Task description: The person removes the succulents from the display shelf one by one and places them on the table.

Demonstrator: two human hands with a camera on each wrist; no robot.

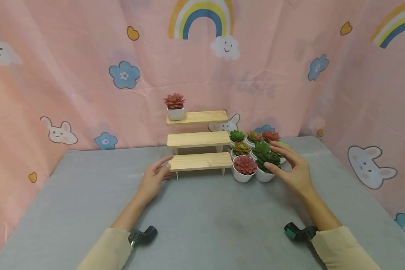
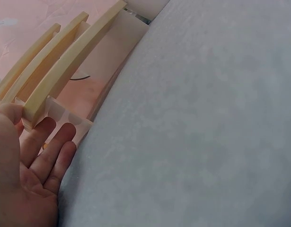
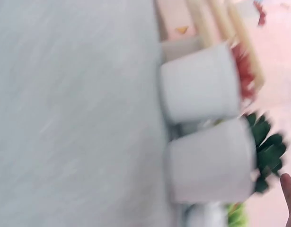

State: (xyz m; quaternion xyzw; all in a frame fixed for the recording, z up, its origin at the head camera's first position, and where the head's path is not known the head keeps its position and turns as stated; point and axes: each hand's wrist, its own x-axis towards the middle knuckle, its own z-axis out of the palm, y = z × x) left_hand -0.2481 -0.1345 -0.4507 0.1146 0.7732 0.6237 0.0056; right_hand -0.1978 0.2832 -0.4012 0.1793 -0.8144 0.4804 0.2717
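Observation:
A three-tier wooden display stand [image 1: 200, 161] with light plank steps stands in the middle of the table. My left hand [image 1: 154, 177] is at the left end of its lowest plank, thumb and fingers holding the end; in the left wrist view other fingers [image 2: 53, 158] lie against the clear side support [image 2: 72, 118]. My right hand [image 1: 293, 168] is spread around a dark green potted succulent [image 1: 268, 159], thumb in front, fingers over its far side. A dark red succulent in a white pot [image 1: 244, 167] stands just left of it.
A red succulent in a square white pot [image 1: 175, 107] sits on the top plank's left end. Several more potted succulents [image 1: 240, 149] crowd behind the front pots, right beside the stand. A pink printed cloth [image 1: 148, 48] hangs behind the grey table [image 1: 202, 217].

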